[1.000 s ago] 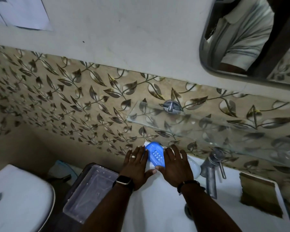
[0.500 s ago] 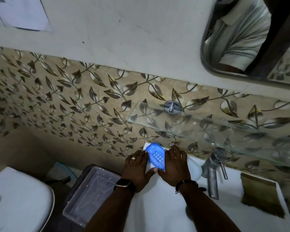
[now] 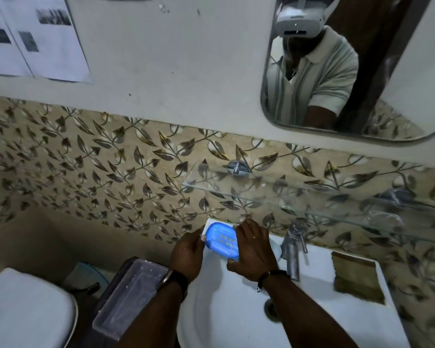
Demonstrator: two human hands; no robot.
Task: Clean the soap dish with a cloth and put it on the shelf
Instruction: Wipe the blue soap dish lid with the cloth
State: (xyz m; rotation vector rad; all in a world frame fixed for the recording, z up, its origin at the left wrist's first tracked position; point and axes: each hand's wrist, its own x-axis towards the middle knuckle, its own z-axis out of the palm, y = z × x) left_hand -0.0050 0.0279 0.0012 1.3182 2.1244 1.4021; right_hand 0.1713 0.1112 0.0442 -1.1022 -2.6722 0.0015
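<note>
A blue plastic soap dish (image 3: 222, 240) with small drain holes is held between both hands over the back left corner of the white sink (image 3: 224, 307). My left hand (image 3: 187, 254) grips its left end. My right hand (image 3: 253, 249) curls over its right side, thumb below. A pale cloth (image 3: 276, 247) shows just right of my right hand, partly hidden. The glass shelf (image 3: 274, 194) hangs on the wall above the sink, up and right of the dish.
A chrome tap (image 3: 293, 247) stands right of my hands. A brown scouring pad (image 3: 357, 278) lies on the sink's right ledge. A clear plastic tub (image 3: 126, 295) sits on a dark bin at left, beside a white toilet lid (image 3: 28, 310). A mirror (image 3: 349, 64) hangs above the shelf.
The dish has turned from upright to lying more sideways between my hands. My left fingers have curled in at its left end. The camera has tilted up.
</note>
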